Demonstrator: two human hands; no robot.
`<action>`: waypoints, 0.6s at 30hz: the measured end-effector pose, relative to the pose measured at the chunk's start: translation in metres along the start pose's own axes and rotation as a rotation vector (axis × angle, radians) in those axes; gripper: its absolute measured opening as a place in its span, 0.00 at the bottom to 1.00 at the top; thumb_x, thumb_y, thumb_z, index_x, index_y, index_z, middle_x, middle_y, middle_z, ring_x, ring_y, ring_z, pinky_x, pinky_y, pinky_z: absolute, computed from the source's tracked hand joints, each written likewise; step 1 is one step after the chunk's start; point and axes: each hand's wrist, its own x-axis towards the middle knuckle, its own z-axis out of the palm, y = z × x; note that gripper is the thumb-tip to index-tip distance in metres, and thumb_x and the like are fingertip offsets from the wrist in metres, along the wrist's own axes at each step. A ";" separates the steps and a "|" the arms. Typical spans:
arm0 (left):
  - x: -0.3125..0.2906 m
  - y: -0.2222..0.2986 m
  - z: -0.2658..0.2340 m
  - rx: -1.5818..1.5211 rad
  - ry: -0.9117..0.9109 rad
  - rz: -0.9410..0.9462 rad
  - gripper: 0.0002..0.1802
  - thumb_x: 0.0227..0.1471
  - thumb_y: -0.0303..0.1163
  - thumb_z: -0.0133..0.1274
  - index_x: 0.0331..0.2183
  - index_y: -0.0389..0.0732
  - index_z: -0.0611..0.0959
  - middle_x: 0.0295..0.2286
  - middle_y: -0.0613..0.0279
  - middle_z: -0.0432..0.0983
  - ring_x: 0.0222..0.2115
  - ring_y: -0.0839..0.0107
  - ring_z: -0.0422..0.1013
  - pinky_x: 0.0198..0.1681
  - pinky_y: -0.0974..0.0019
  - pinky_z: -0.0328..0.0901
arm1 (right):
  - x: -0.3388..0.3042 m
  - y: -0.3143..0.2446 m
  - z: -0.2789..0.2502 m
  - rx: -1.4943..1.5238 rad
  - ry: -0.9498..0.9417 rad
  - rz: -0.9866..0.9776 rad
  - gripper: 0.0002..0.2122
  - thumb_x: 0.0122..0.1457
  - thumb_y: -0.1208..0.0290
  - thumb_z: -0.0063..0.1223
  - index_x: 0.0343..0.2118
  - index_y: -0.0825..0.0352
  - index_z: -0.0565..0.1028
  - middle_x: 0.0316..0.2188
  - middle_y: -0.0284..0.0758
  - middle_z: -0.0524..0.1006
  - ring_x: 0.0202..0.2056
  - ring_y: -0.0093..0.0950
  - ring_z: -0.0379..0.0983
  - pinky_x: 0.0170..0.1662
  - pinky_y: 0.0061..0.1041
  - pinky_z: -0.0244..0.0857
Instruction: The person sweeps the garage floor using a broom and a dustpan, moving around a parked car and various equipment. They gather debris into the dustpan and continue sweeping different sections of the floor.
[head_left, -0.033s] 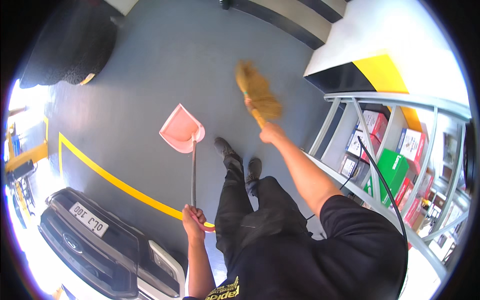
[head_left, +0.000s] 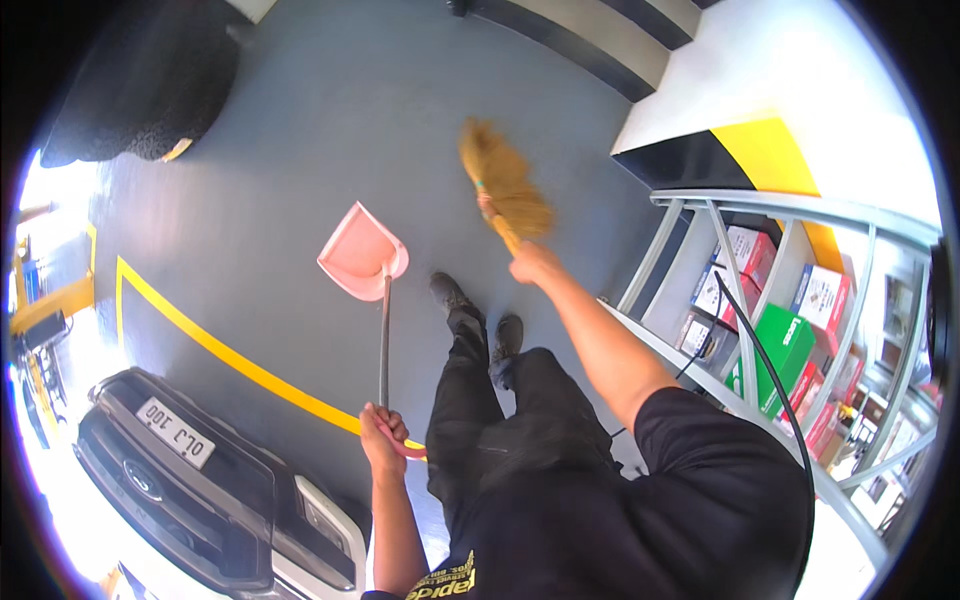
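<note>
My left hand [head_left: 383, 438] is closed round the upper end of the long handle of a pink dustpan [head_left: 362, 254]. The pan is down by the grey floor, ahead and to the left of my shoes, and nothing can be made out in it. In my right hand [head_left: 535, 264], fingers wrapped round its yellow handle, is a soft straw broom [head_left: 508, 185]. Its fanned bristles point forward and spread to the right, a little blurred, ahead of my feet. I cannot tell whether they touch the floor.
A dark vehicle front [head_left: 180, 480] stands at lower left, beside a yellow floor line [head_left: 230, 367]. To my right is a metal shelf rack [head_left: 760, 200] with boxes [head_left: 785, 345] and a hanging black cable [head_left: 765, 365]. Steps [head_left: 570, 40] rise at the far side; a large black object [head_left: 150, 90] is far left.
The broom and my right hand have shifted slightly to the left. My left hand and the dustpan are nearly where they were.
</note>
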 end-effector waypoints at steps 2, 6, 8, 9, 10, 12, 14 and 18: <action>0.014 0.026 0.011 -0.076 -0.053 -0.005 0.19 0.62 0.49 0.45 0.25 0.47 0.66 0.19 0.68 0.59 0.17 0.77 0.54 0.19 0.73 0.51 | 0.019 -0.053 -0.021 0.016 -0.051 -0.051 0.16 0.53 0.70 0.53 0.43 0.70 0.80 0.44 0.48 0.80 0.48 0.42 0.78 0.48 0.37 0.71; 0.025 0.068 0.016 0.035 0.026 0.062 0.19 0.62 0.49 0.45 0.25 0.47 0.66 0.19 0.68 0.58 0.16 0.78 0.53 0.19 0.73 0.50 | 0.043 -0.122 -0.038 -0.007 -0.213 -0.126 0.11 0.52 0.71 0.52 0.34 0.70 0.81 0.30 0.46 0.82 0.34 0.40 0.82 0.35 0.36 0.73; 0.033 0.082 0.021 0.028 0.041 0.079 0.19 0.62 0.49 0.45 0.25 0.47 0.66 0.19 0.68 0.58 0.17 0.78 0.53 0.19 0.73 0.50 | 0.060 -0.127 -0.051 0.135 -0.232 -0.167 0.08 0.51 0.72 0.53 0.30 0.70 0.80 0.23 0.43 0.80 0.26 0.36 0.79 0.28 0.34 0.71; 0.035 0.086 0.025 0.030 0.036 0.086 0.19 0.62 0.48 0.44 0.25 0.47 0.66 0.19 0.68 0.58 0.17 0.78 0.53 0.19 0.73 0.50 | 0.065 -0.128 -0.058 0.207 -0.240 -0.184 0.07 0.51 0.72 0.53 0.27 0.70 0.80 0.20 0.41 0.79 0.21 0.34 0.77 0.25 0.34 0.69; 0.038 0.090 0.030 0.016 0.031 0.094 0.19 0.62 0.48 0.44 0.25 0.47 0.66 0.19 0.68 0.58 0.17 0.78 0.53 0.19 0.73 0.51 | 0.069 -0.118 -0.073 0.275 -0.263 -0.215 0.07 0.51 0.70 0.57 0.26 0.69 0.78 0.17 0.37 0.77 0.17 0.29 0.72 0.21 0.32 0.66; 0.040 0.098 0.041 0.000 0.040 0.108 0.19 0.62 0.48 0.44 0.25 0.47 0.66 0.19 0.68 0.58 0.17 0.78 0.53 0.20 0.73 0.51 | 0.072 -0.090 -0.117 0.285 -0.273 -0.257 0.10 0.54 0.65 0.63 0.33 0.66 0.79 0.16 0.34 0.75 0.17 0.27 0.70 0.20 0.31 0.63; 0.036 0.103 0.051 -0.019 0.055 0.120 0.19 0.62 0.48 0.44 0.25 0.47 0.65 0.19 0.68 0.58 0.17 0.78 0.53 0.20 0.73 0.51 | 0.061 -0.047 -0.176 0.318 -0.228 -0.275 0.20 0.54 0.63 0.64 0.48 0.64 0.78 0.19 0.31 0.74 0.19 0.22 0.68 0.23 0.27 0.62; 0.022 0.110 0.071 -0.079 0.143 0.122 0.20 0.62 0.49 0.45 0.25 0.47 0.65 0.19 0.68 0.58 0.17 0.78 0.53 0.20 0.73 0.51 | 0.016 0.026 -0.318 0.297 -0.131 -0.176 0.24 0.56 0.71 0.62 0.57 0.63 0.74 0.19 0.27 0.71 0.14 0.17 0.59 0.18 0.24 0.53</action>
